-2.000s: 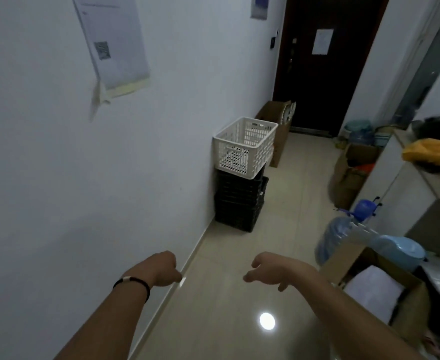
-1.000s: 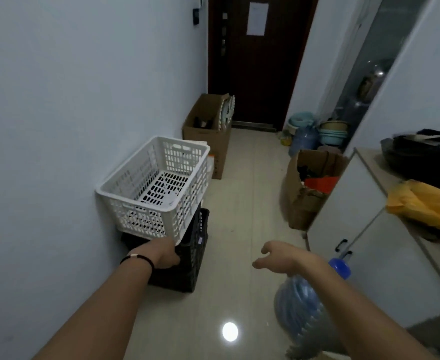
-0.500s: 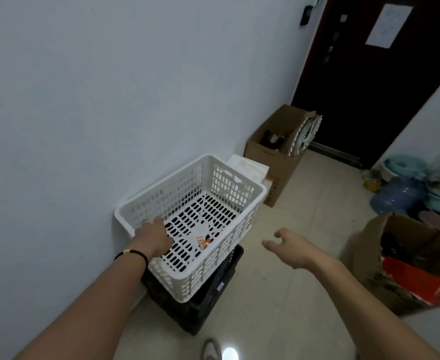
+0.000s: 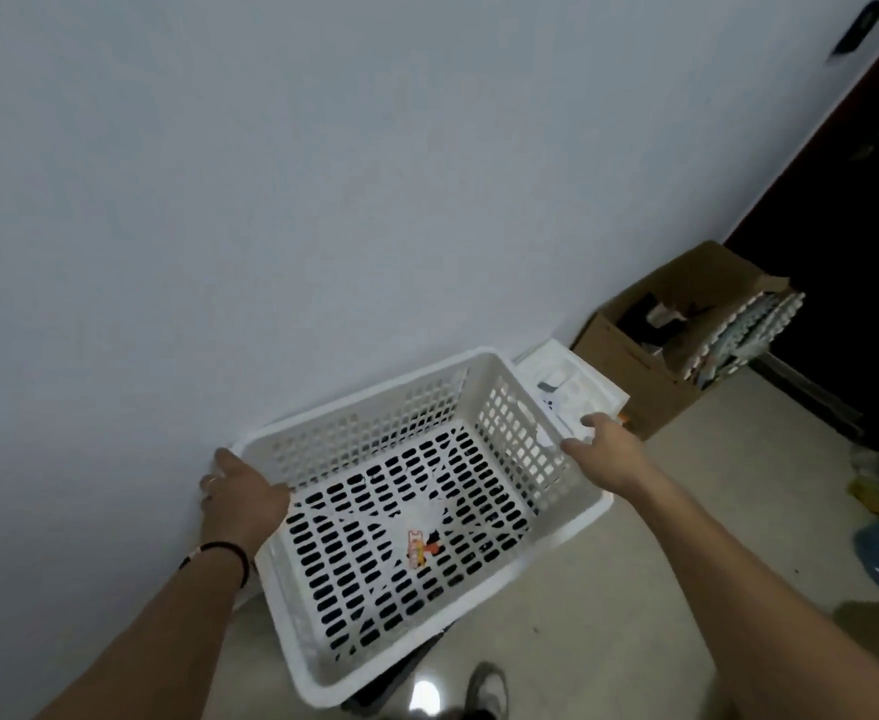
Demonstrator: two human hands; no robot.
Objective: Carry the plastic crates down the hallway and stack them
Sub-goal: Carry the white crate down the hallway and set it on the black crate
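Sitting on a black crate [image 4: 401, 678] right against the wall [image 4: 323, 174], the white plastic crate [image 4: 416, 511] is gripped at both ends: left hand [image 4: 240, 498] curled over the near-left rim, right hand [image 4: 606, 452] wrapped round the far-right rim. A cardboard box [image 4: 655, 356] is parked just beyond.

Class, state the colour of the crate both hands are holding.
White crate, seen in the head view.
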